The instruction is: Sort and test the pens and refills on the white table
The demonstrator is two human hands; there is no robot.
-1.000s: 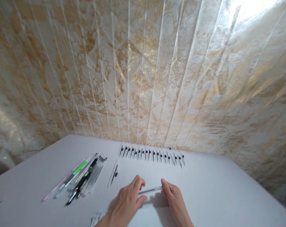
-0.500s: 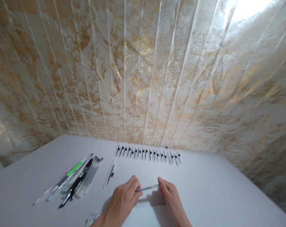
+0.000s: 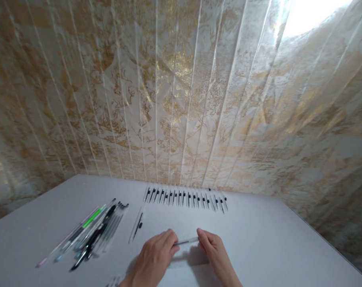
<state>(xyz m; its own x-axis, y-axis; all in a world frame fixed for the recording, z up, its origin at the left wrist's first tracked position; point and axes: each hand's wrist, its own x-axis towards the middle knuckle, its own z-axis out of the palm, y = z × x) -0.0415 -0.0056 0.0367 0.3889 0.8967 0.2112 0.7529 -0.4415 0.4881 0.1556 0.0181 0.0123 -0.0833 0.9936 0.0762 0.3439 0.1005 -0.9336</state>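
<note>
Between my two hands a slim, clear pen (image 3: 186, 241) with a dark core is held nearly level above the white table (image 3: 273, 247). My left hand (image 3: 157, 255) is closed around its left end, fingers wrapped over it. The thumb and fingers of my right hand (image 3: 212, 249) pinch its right end, which they hide. Just beyond my left hand lies a group of separate pen parts (image 3: 136, 226): a clear tube, a dark thin refill and a small black cap.
Along the table's back edge runs a row of several clear tubes with dark refills and black caps (image 3: 183, 198). To the left lies a loose pile of pens (image 3: 91, 235), one bright green. Small blurred pieces (image 3: 113, 281) lie by my left wrist. A gold-patterned curtain (image 3: 181, 99) hangs behind.
The view has tilted slightly, so the table and pens sit a little lower. Both hands keep hold of the pen, and their grip looks nearly the same.
</note>
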